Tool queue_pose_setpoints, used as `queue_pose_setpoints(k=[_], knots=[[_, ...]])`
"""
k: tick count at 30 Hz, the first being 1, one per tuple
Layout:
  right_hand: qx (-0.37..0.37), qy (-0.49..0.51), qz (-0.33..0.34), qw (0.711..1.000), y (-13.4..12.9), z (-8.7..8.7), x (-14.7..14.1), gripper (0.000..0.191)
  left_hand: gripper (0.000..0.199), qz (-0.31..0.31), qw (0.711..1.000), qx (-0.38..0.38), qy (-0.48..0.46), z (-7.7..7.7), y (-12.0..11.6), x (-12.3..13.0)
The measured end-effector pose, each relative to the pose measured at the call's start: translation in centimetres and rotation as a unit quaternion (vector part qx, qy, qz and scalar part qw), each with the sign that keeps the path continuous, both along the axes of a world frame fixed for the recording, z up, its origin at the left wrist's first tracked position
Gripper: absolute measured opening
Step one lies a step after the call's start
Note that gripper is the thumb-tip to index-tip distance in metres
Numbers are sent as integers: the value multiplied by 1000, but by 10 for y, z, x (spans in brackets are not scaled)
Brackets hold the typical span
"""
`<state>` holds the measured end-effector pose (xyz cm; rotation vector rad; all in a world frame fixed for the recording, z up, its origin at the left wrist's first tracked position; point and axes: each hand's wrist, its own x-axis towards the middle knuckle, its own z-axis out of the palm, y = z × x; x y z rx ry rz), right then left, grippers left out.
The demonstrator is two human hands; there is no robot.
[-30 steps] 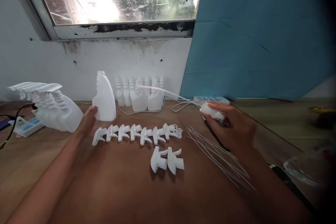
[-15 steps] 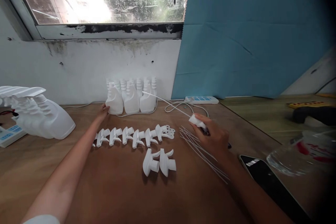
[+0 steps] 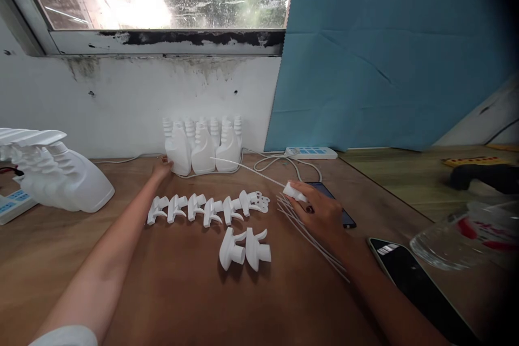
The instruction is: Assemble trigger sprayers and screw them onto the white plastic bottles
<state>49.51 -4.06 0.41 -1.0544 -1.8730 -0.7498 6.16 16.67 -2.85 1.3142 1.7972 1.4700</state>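
Note:
My left hand [image 3: 162, 167] touches the lower left side of the leftmost white bottle [image 3: 178, 151] in the group against the wall; its fingers are partly hidden. My right hand [image 3: 318, 208] is closed around a white spray head [image 3: 294, 192], whose long thin tube points left towards the bottles. White trigger heads [image 3: 196, 207] lie in a row between my arms, with small white ring pieces [image 3: 262, 203] at the right end. Two more trigger heads [image 3: 253, 248] lie nearer to me. Several thin white tubes [image 3: 314, 243] lie beneath and beside my right hand.
More white bottles [image 3: 87, 184] lie at the left by a power strip [image 3: 16, 205]. Another power strip [image 3: 312, 153] with cables is at the back. Two phones [image 3: 409, 275] [image 3: 348, 220] and a clear plastic container [image 3: 458, 238] are at the right.
My right hand has moved slightly left with the spray head, and its tube now points lower. The leftmost bottle in the wall group has turned and shifted slightly right beside my left hand.

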Motion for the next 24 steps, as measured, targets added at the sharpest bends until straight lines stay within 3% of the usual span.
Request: queue_pose_setpoints(k=[3,7,11,14,17,20,22,24], knots=[[-13,2,-9,1000,-1,-2,-1,24,31,32,999,-5,12,5,-3,4],[-9,27,-27,999,-2,-3,-3,25,26,90,995,46,17,22,-17,8],[-17,31,11,999,-5,1,-6,28,27,73,990,119,8,43,-54,25],[-19,50,23,998,-10,3,-17,22,23,-23,988,151,-5,47,-107,53],[-48,115,30,992,-20,2,-40,15,22,-158,979,128,-24,38,-175,89],[-95,173,72,978,-34,0,-66,16,22,-361,920,39,-146,22,-237,119],[-117,178,118,970,-44,-2,-82,19,25,-415,883,-2,-221,13,-264,131],[-131,176,168,961,-54,-3,-93,19,31,-426,860,-28,-279,5,-280,137]])
